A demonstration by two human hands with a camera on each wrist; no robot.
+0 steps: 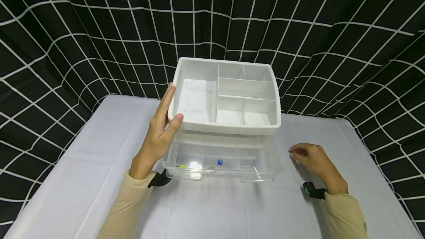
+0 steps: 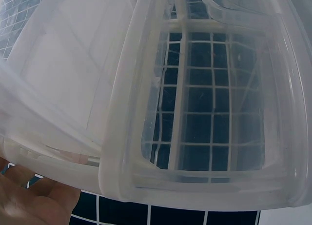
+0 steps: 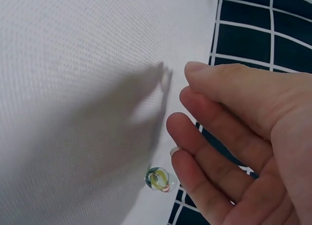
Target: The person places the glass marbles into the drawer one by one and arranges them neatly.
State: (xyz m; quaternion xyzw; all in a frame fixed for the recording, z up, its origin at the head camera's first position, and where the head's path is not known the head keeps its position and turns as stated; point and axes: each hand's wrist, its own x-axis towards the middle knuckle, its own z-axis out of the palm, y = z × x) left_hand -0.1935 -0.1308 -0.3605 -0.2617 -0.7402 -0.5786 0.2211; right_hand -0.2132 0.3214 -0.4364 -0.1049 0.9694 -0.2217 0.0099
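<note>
A white desk organizer (image 1: 229, 128) with a divided top stands on the table. My left hand (image 1: 157, 132) grips its left front corner, thumb over the front rim and fingers along the side. Below, a clear drawer (image 1: 262, 158) is pulled out towards me. In it lie a blue marble (image 1: 220, 162), a yellow marble (image 1: 182, 166) and smaller, unclear pieces. My right hand (image 1: 310, 158) hovers right of the drawer, fingers loosely bent. A clear marble with yellow and green swirls (image 3: 158, 180) appears beside its lower fingertips; I cannot tell whether they touch.
White cloth (image 1: 83, 165) covers the table. Black curtains with a white grid (image 1: 206, 28) hang behind it and at both sides. The organizer's top has several compartments, including a large one (image 1: 196, 100) at left.
</note>
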